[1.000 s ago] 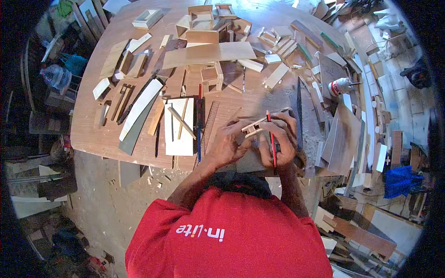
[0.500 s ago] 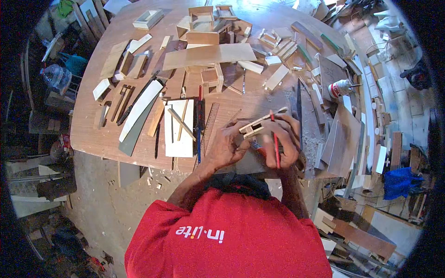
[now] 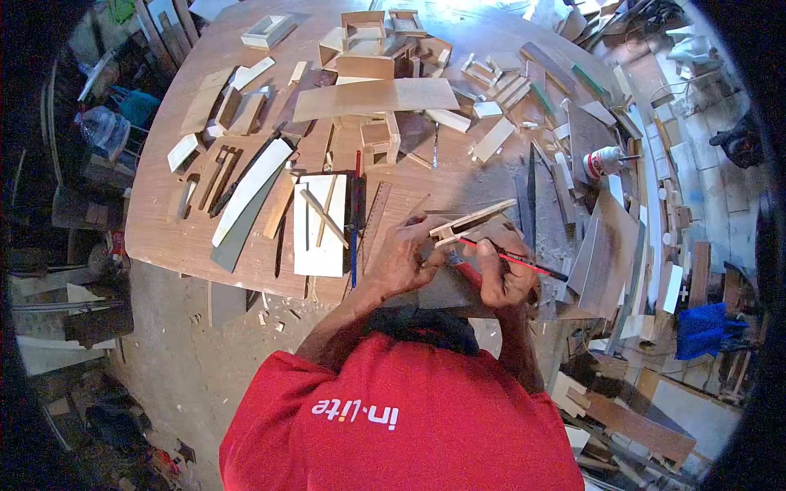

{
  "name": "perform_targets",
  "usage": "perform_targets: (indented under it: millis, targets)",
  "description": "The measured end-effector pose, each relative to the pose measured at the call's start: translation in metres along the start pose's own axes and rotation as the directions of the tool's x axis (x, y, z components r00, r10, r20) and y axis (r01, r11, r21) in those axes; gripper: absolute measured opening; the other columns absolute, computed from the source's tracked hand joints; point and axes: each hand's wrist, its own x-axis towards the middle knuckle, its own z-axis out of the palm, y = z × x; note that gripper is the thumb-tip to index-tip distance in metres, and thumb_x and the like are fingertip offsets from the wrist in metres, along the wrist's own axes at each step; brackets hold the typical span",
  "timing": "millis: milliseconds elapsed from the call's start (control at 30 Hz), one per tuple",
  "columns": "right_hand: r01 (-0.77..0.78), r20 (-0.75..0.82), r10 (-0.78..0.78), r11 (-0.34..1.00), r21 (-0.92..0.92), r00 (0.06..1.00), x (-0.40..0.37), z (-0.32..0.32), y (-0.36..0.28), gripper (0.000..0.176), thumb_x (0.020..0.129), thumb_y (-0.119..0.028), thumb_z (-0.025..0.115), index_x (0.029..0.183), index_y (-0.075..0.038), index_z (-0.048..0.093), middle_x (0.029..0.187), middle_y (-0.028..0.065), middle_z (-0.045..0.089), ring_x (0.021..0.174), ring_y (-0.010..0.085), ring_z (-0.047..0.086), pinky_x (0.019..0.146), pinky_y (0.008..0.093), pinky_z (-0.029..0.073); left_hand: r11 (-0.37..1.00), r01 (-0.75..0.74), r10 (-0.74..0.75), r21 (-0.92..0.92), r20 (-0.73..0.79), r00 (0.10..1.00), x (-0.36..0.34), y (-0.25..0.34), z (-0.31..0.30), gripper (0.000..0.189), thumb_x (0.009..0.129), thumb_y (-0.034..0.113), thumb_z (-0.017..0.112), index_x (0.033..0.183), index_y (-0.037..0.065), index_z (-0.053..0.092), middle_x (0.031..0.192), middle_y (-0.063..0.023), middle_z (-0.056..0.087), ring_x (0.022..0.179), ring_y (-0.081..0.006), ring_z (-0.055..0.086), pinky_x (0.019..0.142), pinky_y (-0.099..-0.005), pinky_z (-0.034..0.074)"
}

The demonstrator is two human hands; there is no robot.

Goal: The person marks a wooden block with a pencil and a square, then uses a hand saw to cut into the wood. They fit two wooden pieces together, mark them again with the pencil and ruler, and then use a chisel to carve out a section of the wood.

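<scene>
My left hand (image 3: 403, 260) is closed round the near end of a small wooden frame (image 3: 476, 219) made of thin strips, holding it tilted above the table's front edge. A red and black pencil (image 3: 528, 263) is pinched in my right hand (image 3: 506, 274). It slants down to the right, with its left tip at the frame's lower strip. Below the hands lies an orange-red tool handle (image 3: 468, 273), partly hidden. Left of my left hand are a brown ruler (image 3: 377, 214) and a white board (image 3: 319, 260) with thin wooden sticks across it.
Small wooden boxes (image 3: 379, 137) and a long thin board (image 3: 377, 100) lie farther back on the table (image 3: 164, 237). Wood offcuts (image 3: 493, 141) crowd the right side, near a white glue bottle (image 3: 602, 161). A dark saw-like blade (image 3: 531, 192) lies right of the frame.
The pencil has swung from nearly upright to a low slant, its tip now at the frame's near end. My right hand has turned and shifted slightly; the left keeps its hold.
</scene>
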Motion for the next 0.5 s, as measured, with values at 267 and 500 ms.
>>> perform_targets:
  millis: [267, 500]
  targets:
    - [-0.030, 0.015, 0.030, 0.999, 0.026, 0.999, 0.0018, 0.0060, 0.0026, 0.005, 0.085, -0.003, 0.060, 0.082, -0.002, 0.064, 0.075, 0.0110, 0.065, 0.067, 0.0268, 0.063, 0.065, 0.0365, 0.050, 0.999, 0.042, -0.042, 0.024, 0.028, 0.999, -0.0003, 0.0009, -0.0039, 0.041, 0.072, 0.007, 0.064, 0.113, 0.002, 0.058, 0.100, -0.0209, 0.063, 0.094, -0.0432, 0.058, 0.085, -0.0454, 0.048]
    - [0.095, 0.022, -0.095, 0.995, -0.025, 0.995, 0.0056, 0.0068, 0.0003, 0.003, 0.082, 0.001, 0.061, 0.085, 0.001, 0.062, 0.073, 0.0134, 0.064, 0.066, 0.0261, 0.059, 0.063, 0.0344, 0.047, 0.999, 0.051, -0.051, 0.007, 0.041, 0.998, -0.0013, -0.0041, -0.0011, 0.039, 0.070, 0.005, 0.062, 0.109, 0.002, 0.058, 0.099, -0.0217, 0.063, 0.093, -0.0432, 0.059, 0.084, -0.0464, 0.049]
